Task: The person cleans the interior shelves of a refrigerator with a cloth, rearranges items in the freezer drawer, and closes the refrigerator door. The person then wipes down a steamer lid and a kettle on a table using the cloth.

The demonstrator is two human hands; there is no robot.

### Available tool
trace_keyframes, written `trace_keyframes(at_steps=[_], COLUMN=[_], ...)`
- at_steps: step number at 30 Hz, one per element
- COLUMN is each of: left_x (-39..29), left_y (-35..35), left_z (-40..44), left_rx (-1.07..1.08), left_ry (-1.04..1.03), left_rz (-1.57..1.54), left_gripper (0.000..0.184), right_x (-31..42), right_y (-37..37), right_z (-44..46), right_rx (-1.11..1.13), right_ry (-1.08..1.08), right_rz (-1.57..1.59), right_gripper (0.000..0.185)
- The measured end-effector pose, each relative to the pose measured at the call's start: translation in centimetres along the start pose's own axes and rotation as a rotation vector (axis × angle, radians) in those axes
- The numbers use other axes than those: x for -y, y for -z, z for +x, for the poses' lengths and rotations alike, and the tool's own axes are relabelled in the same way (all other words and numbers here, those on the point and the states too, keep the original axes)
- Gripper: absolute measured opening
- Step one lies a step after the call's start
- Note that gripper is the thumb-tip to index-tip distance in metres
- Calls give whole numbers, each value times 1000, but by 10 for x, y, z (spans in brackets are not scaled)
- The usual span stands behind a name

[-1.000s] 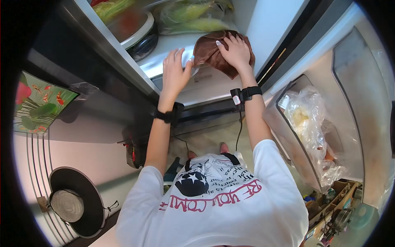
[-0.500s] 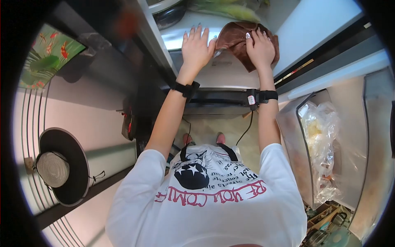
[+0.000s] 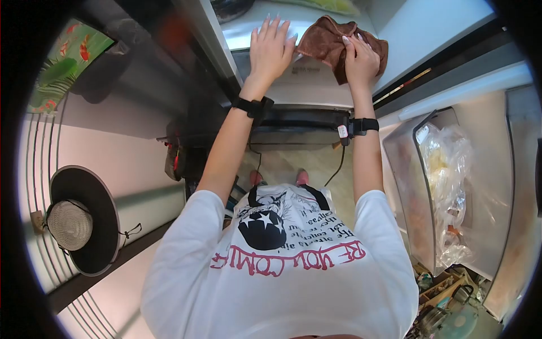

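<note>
A brown cloth (image 3: 326, 44) lies rumpled at the front of a pale refrigerator shelf (image 3: 316, 93). My right hand (image 3: 362, 63) rests on the cloth's right part with fingers bent and bunched into it. To the left, my left hand (image 3: 271, 51) lies flat on the shelf's front area, fingers stretched out. Its thumb tip comes close to the cloth's left corner. Behind the cloth, a green vegetable in clear wrap (image 3: 330, 5) shows at the top edge of the view. A dark rounded item (image 3: 232, 8) sits left of it, mostly cut off.
On the right, the open refrigerator door carries a translucent bin (image 3: 403, 175) and bagged food (image 3: 446, 169). A white side wall (image 3: 418, 39) bounds the shelf. At left, a wide-brimmed hat (image 3: 84, 220) hangs on a striped surface. Pans and a lid (image 3: 457, 325) are at lower right.
My right hand has bent its fingers and gathered the cloth, which is more bunched and sits slightly higher in view. My left hand stays flat. The view has shifted a little.
</note>
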State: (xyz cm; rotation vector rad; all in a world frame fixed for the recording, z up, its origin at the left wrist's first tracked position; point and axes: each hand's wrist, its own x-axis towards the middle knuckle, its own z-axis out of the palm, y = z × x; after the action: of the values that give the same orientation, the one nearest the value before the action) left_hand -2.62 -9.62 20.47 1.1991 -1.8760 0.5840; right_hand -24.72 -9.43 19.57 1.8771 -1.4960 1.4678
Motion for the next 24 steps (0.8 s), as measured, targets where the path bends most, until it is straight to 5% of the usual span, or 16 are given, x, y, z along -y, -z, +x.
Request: trace_keyframes(at_steps=[2, 4, 5, 7, 9, 24], left_x=[-14, -26, -33, -36, -31, -12], left_y=[24, 31, 39, 39, 32, 9], left_z=[-34, -99, -129, -191, -237, -268], left_rx=[-177, 76, 383, 589, 613, 769], left_ry=[-58, -246, -213, -94, -12, 375], left_rz=[-389, -526, -667, -720, -614, -434], left_gripper=[37, 38, 35, 35, 34, 41], right_x=[8, 11, 11, 20, 49, 48], right_y=[2, -7, -14, -21, -15, -25], right_z=[5, 14, 19, 38, 58, 49], right_rx=[-10, 59, 119, 235, 668, 540], right_ry=[-2, 39, 77, 52, -234, -172], right_rz=[-35, -134, -236, -314, -301, -337], right_gripper=[23, 30, 36, 43, 64, 52])
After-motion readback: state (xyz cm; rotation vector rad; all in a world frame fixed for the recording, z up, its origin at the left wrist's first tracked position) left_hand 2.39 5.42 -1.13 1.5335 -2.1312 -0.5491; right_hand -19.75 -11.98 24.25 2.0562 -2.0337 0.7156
